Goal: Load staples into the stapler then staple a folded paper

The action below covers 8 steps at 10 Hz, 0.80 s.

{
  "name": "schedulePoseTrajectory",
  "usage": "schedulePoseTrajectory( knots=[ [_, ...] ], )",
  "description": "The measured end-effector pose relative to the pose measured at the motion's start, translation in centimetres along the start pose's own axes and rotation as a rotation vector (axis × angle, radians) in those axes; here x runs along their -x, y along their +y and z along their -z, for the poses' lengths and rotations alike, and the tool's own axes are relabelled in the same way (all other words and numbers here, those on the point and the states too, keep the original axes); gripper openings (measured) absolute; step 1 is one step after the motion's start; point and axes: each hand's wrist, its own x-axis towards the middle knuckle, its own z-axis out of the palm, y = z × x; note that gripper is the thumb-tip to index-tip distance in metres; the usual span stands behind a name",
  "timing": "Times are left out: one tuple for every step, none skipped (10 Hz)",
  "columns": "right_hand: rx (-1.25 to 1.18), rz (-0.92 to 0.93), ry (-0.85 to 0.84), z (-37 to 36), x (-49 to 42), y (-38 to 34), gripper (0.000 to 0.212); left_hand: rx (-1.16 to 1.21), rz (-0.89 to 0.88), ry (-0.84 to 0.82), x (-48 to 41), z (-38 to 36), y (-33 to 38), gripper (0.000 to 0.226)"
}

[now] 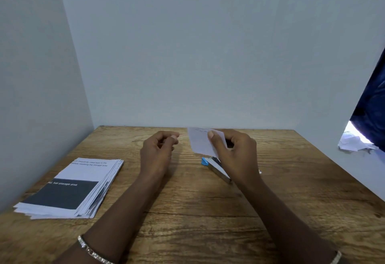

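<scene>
My right hand (235, 151) holds a small folded white paper (201, 140) upright above the table, thumb on its near face. Just under that hand lies the stapler (216, 169), silver with a blue end, on the wooden table (198, 211); its right part is hidden by my wrist. My left hand (159, 149) hovers to the left of the paper with its fingers curled together; thumb and fingertips pinch, and I cannot tell if something small is between them. No staples are visible.
A stack of printed sheets (70, 188) with a dark band lies at the left of the table. Walls close the left and back sides. At the right edge, crumpled white paper (354, 141) and dark blue cloth (373, 105) show.
</scene>
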Motion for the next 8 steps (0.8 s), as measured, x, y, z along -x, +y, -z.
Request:
schedulePoseTrajectory(
  knots=[
    [0.136, 0.214, -0.072, -0.8, 1.2, -1.0, 0.02, -0.055, -0.011, 0.128, -0.3, 0.6, -0.2, 0.016],
    [0.291, 0.287, -0.391, -2.1, 2.4, -1.8, 0.025, -0.094, -0.029, 0.184, -0.6, 1.1, -0.2, 0.017],
    [0.477, 0.265, -0.643, -3.0, 2.8, -2.2, 0.03, -0.121, -0.053, 0.198, -0.7, 1.3, -0.1, 0.018],
    [0.615, 0.255, -0.776, -3.5, 3.8, -3.1, 0.036, -0.142, -0.075, 0.182, -0.2, 1.4, 0.1, 0.02],
    [0.658, 0.217, -0.769, -3.7, 4.7, -3.6, 0.051, -0.158, -0.097, 0.182, 0.6, 1.4, 0.1, 0.021],
    [0.647, 0.182, -0.757, -3.8, 5.5, -3.7, 0.068, -0.191, -0.1, 0.183, 1.9, 1.7, 0.3, 0.021],
    [0.515, 0.133, -0.707, -3.1, 6.4, -3.9, 0.064, -0.197, -0.096, 0.152, 3.7, 2.2, 0.9, 0.02],
    [0.377, 0.043, -0.554, -2.1, 6.9, -3.7, 0.048, -0.236, -0.139, 0.131, 5.7, 3.1, 1.6, 0.018]
  ],
)
